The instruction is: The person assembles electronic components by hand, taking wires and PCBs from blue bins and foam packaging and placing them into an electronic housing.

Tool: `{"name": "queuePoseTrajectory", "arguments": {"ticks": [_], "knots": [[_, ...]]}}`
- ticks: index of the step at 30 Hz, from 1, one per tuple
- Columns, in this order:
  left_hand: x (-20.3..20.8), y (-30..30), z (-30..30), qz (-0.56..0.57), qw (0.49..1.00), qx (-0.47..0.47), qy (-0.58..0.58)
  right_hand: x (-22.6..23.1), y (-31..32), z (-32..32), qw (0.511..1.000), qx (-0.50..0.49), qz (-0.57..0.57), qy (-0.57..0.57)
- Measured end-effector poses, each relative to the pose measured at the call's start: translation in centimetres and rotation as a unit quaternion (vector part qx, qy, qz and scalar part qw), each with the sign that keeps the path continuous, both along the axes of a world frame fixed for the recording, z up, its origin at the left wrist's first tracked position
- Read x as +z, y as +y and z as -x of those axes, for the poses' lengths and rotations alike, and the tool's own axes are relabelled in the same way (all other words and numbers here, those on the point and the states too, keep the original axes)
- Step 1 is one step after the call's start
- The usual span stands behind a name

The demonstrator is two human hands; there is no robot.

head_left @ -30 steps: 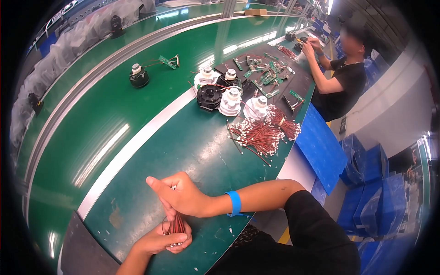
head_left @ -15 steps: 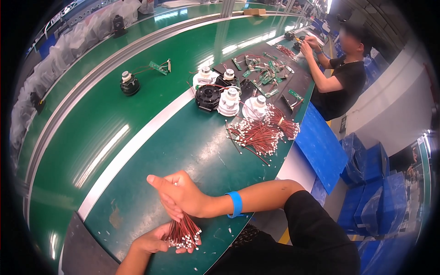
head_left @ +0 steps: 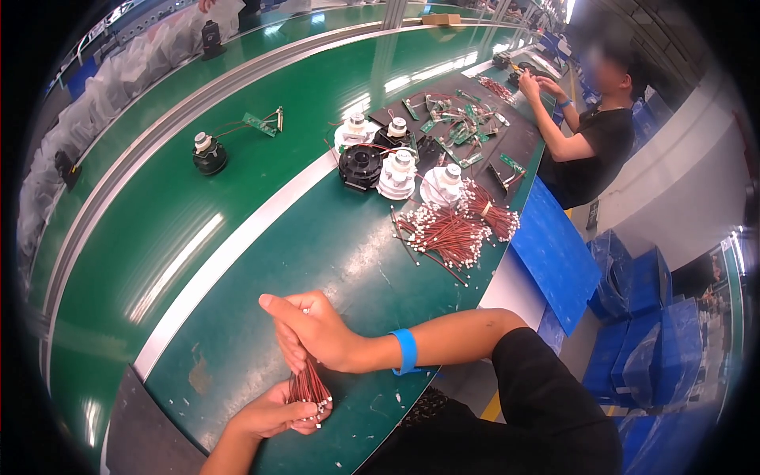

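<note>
A bundle of red-brown wire leads with small white connectors [head_left: 307,384] stands between my two hands near the front of the green bench. My left hand [head_left: 273,412] wraps round its lower end, the thumb lying across the wires just above the white tips. From above, my right hand [head_left: 321,336] curls about the bundle's upper end, its thumb pointing left; a bit of white shows in its grip, while most of that end is hidden. Further along the bench lies a loose heap of the same wire leads [head_left: 447,233], beside a tied bunch of them [head_left: 497,218].
White motor housings [head_left: 396,176] and a black round one [head_left: 360,166] stand behind the wires. Green circuit boards [head_left: 459,123] lie on a dark mat. On the green belt to the left sits a wired black motor [head_left: 209,154]. A co-worker [head_left: 598,142] handles parts at the far right.
My left hand has closed its thumb over the wires, and the spread lower ends are drawn tighter together. The black motor on the belt has shifted left and nearer.
</note>
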State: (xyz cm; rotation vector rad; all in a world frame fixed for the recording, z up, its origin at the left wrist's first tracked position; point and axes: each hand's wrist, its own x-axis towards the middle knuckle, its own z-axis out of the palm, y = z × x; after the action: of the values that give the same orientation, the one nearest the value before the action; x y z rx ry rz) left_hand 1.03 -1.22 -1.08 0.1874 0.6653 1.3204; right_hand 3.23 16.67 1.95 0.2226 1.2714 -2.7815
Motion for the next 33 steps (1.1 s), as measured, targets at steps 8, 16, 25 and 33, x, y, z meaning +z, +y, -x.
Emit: {"name": "queuePoseTrajectory", "arguments": {"ticks": [8, 16, 25, 33], "knots": [[1.2, 0.4, -0.5, 0.092, 0.995, 0.026, 0.015, -0.4, -0.2, 0.3, 0.999, 0.031, 0.003, 0.043], [1.9, 0.5, -0.5, 0.097, 0.994, 0.041, 0.012, 0.1, -0.1, 0.2, 0.998, 0.043, 0.008, 0.039], [1.8, 0.6, -0.8, 0.116, 0.992, 0.031, 0.050, -0.4, -0.1, 0.1, 0.997, 0.052, 0.002, 0.050], [2.2, 0.9, -0.5, 0.091, 0.991, -0.026, 0.090, 0.0, -0.5, -0.3, 0.999, 0.026, 0.003, 0.018]]}}
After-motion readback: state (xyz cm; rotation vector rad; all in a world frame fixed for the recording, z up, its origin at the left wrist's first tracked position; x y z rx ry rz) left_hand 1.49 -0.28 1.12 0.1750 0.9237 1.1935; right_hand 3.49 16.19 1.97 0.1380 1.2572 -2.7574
